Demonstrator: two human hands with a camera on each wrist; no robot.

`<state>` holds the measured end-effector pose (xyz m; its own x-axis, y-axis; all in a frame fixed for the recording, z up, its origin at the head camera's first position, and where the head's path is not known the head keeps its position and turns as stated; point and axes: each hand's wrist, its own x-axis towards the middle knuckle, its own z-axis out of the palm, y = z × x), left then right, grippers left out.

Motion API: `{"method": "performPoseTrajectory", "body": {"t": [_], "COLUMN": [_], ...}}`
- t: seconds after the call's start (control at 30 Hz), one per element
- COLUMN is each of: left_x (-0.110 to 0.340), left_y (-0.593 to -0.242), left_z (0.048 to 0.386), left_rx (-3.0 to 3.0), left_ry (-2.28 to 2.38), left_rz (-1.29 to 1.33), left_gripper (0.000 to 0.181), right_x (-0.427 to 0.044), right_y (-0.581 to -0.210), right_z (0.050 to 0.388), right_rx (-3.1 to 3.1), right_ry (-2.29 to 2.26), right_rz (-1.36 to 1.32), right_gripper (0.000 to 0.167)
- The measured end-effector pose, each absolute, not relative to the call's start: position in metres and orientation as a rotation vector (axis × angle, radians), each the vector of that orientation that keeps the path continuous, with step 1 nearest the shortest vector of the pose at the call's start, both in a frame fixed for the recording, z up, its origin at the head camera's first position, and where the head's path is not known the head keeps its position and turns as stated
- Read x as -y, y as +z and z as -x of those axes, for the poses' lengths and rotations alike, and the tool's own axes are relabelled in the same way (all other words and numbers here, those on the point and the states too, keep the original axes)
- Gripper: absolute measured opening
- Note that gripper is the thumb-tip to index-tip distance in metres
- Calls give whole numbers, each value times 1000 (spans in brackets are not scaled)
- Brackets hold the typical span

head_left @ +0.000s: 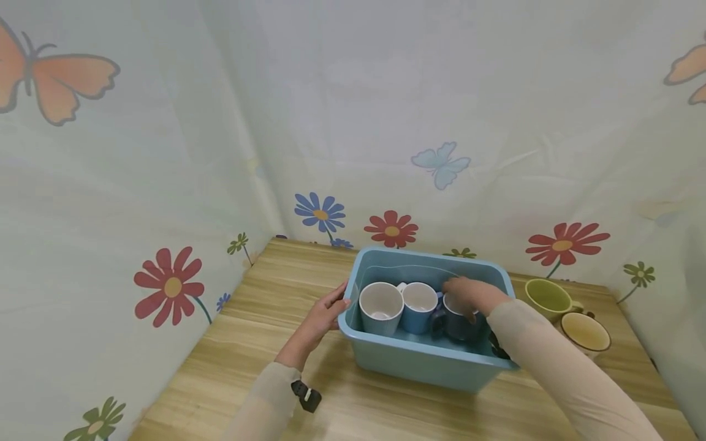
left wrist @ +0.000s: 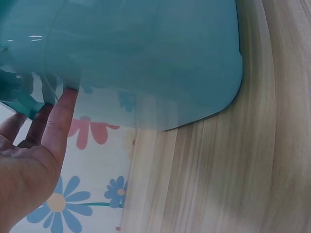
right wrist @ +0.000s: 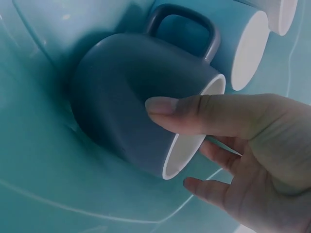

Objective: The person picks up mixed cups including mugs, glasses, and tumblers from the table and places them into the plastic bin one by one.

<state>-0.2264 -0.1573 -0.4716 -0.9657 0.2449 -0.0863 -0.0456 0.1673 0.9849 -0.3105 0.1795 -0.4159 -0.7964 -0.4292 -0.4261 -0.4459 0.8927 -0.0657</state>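
A light blue plastic bin (head_left: 408, 366) stands on the wooden table with three mugs in a row inside. At its left end my left hand (head_left: 325, 311) holds the rim, thumb on top and fingers against the outer wall; the left wrist view hides the thumb. My right hand (right wrist: 252, 145) is down in the bin, gripping the dark blue mug (right wrist: 121, 92) near its white rim. Its thumb lies on the outer wall; the other fingers are partly hidden. Beside this mug are a blue mug (head_left: 416, 315) and a whitish mug (head_left: 380, 306).
Right of the bin, a green mug (head_left: 548, 298) and a cream mug (head_left: 586, 332) with a dark rim stand on the table (head_left: 220, 367). A curtain (head_left: 342, 122) printed with flowers and butterflies hangs behind and at the sides. My right forearm crosses the bin's right end.
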Motion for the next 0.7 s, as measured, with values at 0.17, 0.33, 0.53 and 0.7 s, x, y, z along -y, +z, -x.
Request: {"method": "performPoseTrajectory", "body": {"t": [0.17,0.33,0.53,0.7], "left_x": [158,156,152,151], "left_y": [-471,-465,-460,-459], "left_z": [227,227,228,227], "left_rx": [-2239,-2284,-2298,-2311], "left_ry": [1871,1874,1897,1897], "left_rz": [-182,-116,-83,-55], "left_gripper": [61,59,59,59], "right_x": [-179,-180,-179,-178], "right_y": [-421,-420,-424,-426], "right_z": [309,309,312,310], "right_rx": [-2642,-2666,-2646,-2633], "right_ry": [119,148,186,199], "right_rz": [667,689,667,647], "right_gripper": [71,70,68,68]}}
